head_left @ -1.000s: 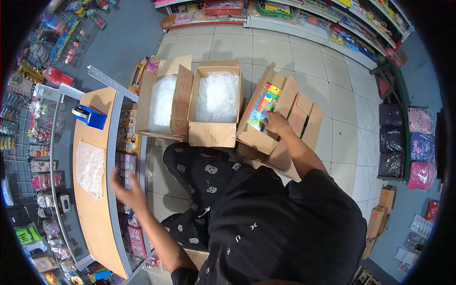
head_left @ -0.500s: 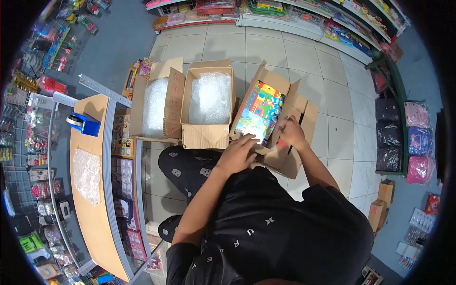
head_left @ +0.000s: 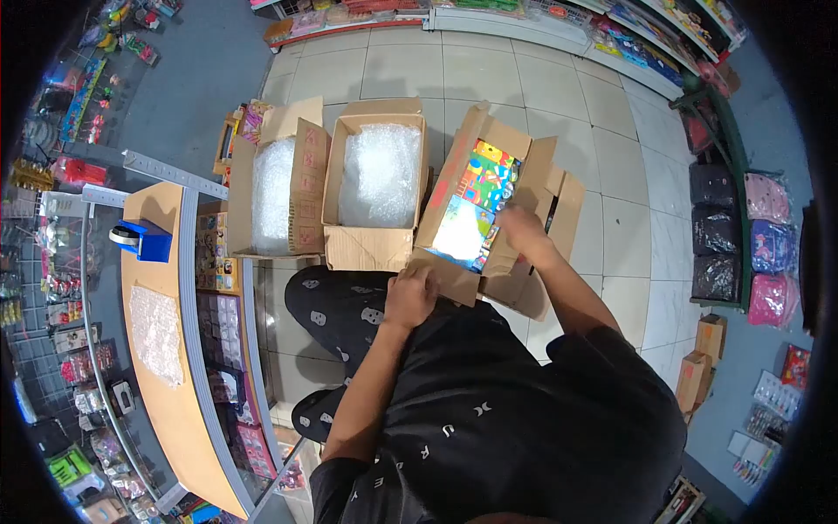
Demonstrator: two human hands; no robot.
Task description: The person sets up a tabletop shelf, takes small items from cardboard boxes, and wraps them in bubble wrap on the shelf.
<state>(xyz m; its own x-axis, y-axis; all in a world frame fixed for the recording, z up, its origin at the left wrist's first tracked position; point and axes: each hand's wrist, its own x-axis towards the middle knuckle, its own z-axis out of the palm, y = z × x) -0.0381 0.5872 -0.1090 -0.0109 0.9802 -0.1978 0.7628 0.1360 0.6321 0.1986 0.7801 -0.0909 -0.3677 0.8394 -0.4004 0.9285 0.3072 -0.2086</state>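
Note:
An open cardboard box [head_left: 448, 168] sits on the floor in front of me, with colourful printed picture boxes [head_left: 483, 179] inside. A bright reflection lies across their nearer part. My left hand [head_left: 412, 298] is at the near left corner, its fingers curled on the edge of the near flap [head_left: 449, 278]. My right hand [head_left: 527, 234] reaches over the right side flap [head_left: 534, 188], close to the contents. Its fingertips are blurred and partly hidden. Beyond that flap lies more open cardboard [head_left: 566, 205] with a dark slot.
Two open cartons with bubble wrap [head_left: 381, 175] [head_left: 273, 196] stand to the left. A wooden-topped counter [head_left: 166, 437] holds a blue tape dispenser [head_left: 150, 242] and a bubble-wrap sheet [head_left: 157, 336]. Stocked shelves [head_left: 515, 28] line the far side; bagged backpacks [head_left: 716, 227] hang at right.
My left hand has moved back toward me and curled at the corner. The box's flaps are spread wider, showing more of the contents. My right hand has shifted slightly over the box.

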